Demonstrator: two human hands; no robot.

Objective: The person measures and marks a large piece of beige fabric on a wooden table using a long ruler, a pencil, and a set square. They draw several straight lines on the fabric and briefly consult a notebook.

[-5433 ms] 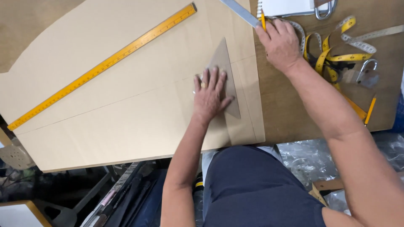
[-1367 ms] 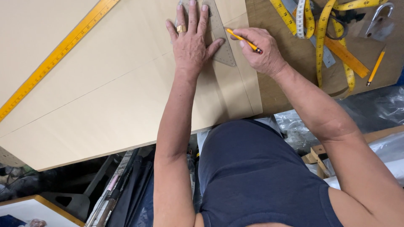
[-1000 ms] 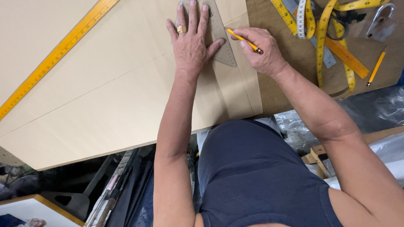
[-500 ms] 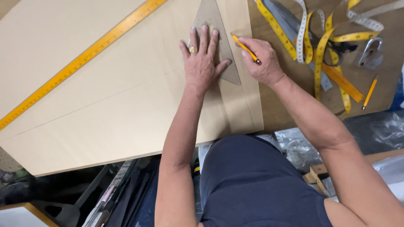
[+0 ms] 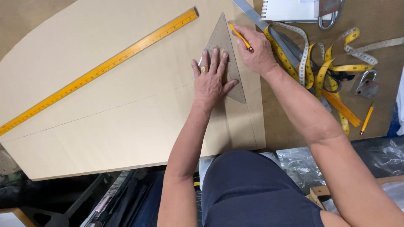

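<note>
My left hand [image 5: 211, 78] lies flat, fingers spread, on a clear grey set square [image 5: 221, 40] that rests on a large sheet of tan pattern card [image 5: 105, 113]. A ring sits on one finger. My right hand [image 5: 257, 52] is closed around a yellow pencil [image 5: 241, 37], whose tip points at the card beside the set square's right edge near its top corner. Thin pencil lines run across the card.
A long yellow ruler [image 5: 97, 69] lies diagonally across the card's upper left. To the right on the brown table are a steel ruler [image 5: 252, 14], tangled yellow tape measures [image 5: 313, 67], a spiral notepad [image 5: 286, 9], a metal clip [image 5: 366, 84] and another pencil [image 5: 366, 120].
The view has tilted up, showing more of the table's far side. My right hand has slid the pencil up along the set square's edge toward its top corner. My left hand stays pressed on it.
</note>
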